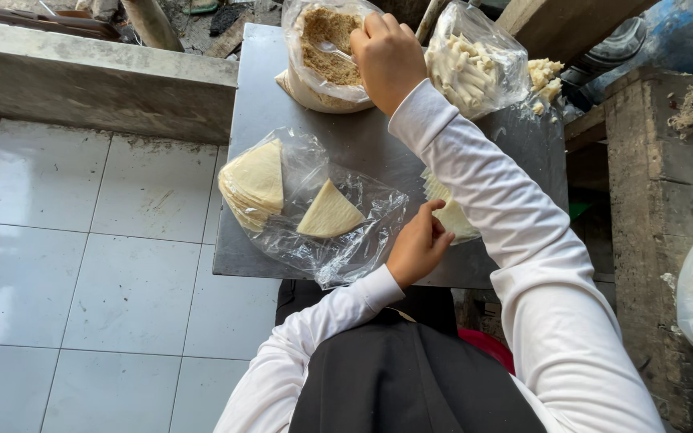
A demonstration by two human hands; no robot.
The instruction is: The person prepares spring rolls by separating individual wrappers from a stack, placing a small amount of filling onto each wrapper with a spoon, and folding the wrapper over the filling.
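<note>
right hand (387, 56): gripping spoon (332, 50), seemingly, in crumb bag (326, 56) | left hand (417, 244): pinching half-hidden wrapper (452, 215)

The right hand (387, 56) covers the handle of the spoon (326, 48) in the bag of brown crumbs (322, 60), so its grip cannot be judged. The right sleeve (491, 192) hides most of the pale wrapper (452, 216) under the left hand (417, 247). The bag of white sticks (471, 64) is cut off at the top edge.
</note>
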